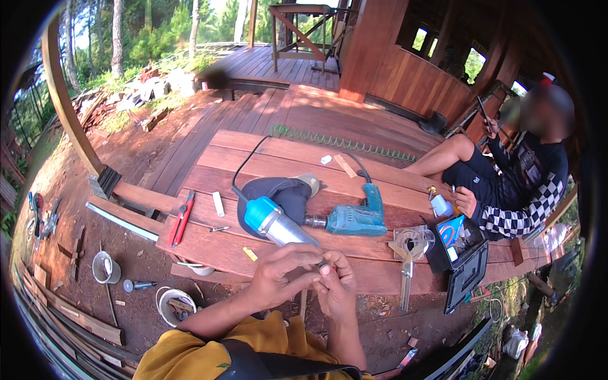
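Note:
My left hand [282, 275] and my right hand [337, 288] meet at the near edge of the plank table. The fingertips of both are pinched together around something small and dark, mostly hidden by the fingers. Just beyond my hands lies a trim router [288, 229] with a blue cap and silver body, tilted against a dark cloth cap [269, 190]. Its lower end is behind my left hand. A teal power drill [356, 216] rests to the right of it. On the left are red-handled pliers [182, 218], a small metal piece [219, 228] and a yellow strip [251, 254].
A clear router base [413, 243] and an open black case [467, 275] sit at the table's right. Beyond them sits a person [529, 168] with a phone. A green coiled hose [342, 144] runs along the far side. Buckets [176, 306] stand on the ground at left.

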The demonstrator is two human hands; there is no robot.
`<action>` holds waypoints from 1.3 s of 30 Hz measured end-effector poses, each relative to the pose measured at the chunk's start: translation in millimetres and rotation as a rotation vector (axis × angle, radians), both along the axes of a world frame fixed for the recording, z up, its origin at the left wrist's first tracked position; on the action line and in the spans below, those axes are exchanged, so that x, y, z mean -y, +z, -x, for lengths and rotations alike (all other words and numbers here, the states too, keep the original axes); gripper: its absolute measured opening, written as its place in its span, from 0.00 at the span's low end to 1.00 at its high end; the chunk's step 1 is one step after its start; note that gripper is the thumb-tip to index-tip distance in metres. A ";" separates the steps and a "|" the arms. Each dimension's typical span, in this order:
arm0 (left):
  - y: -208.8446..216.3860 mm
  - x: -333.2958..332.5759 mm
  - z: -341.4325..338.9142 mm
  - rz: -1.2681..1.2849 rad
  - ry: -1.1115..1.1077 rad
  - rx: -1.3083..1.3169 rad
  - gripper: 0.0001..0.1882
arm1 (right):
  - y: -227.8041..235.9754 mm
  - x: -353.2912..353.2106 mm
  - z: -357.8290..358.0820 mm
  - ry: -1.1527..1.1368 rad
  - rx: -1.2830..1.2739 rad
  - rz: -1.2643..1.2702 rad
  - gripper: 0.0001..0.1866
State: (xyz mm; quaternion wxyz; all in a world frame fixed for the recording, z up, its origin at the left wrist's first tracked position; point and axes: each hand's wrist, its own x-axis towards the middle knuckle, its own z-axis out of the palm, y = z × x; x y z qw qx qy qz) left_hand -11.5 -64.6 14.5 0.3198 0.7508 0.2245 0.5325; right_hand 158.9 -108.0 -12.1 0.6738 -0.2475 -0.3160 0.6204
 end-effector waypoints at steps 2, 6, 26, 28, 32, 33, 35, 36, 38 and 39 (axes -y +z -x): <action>-5.6 14.4 16.7 -0.001 0.051 0.030 0.17 | 4.9 8.5 14.0 0.019 0.195 -0.036 0.08; -37.2 44.4 52.5 0.100 0.150 0.168 0.16 | 3.1 17.1 45.5 0.125 0.530 -0.060 0.09; -184.6 226.8 172.0 0.829 0.014 1.683 0.05 | -70.0 94.9 218.5 0.449 1.030 -0.427 0.07; -183.1 244.6 185.3 0.838 0.048 1.688 0.04 | -71.3 107.3 234.7 0.464 1.008 -0.459 0.07; -181.5 264.1 209.1 0.781 0.045 1.715 0.06 | -64.4 123.4 257.1 0.478 1.118 -0.577 0.10; -181.3 266.3 213.9 0.762 0.037 1.700 0.06 | -62.6 125.8 261.9 0.478 1.116 -0.604 0.10; -180.5 269.2 223.0 0.723 0.022 1.673 0.07 | -59.8 129.9 271.6 0.495 1.079 -0.603 0.09; -179.4 270.6 226.4 0.718 0.032 1.672 0.07 | -58.5 130.9 275.9 0.472 1.102 -0.647 0.09; -176.7 273.4 232.6 0.710 0.055 1.669 0.07 | -56.6 133.1 283.8 0.459 1.120 -0.698 0.08; -175.3 274.7 235.2 0.709 0.067 1.664 0.07 | -55.9 134.3 287.3 0.456 1.111 -0.714 0.08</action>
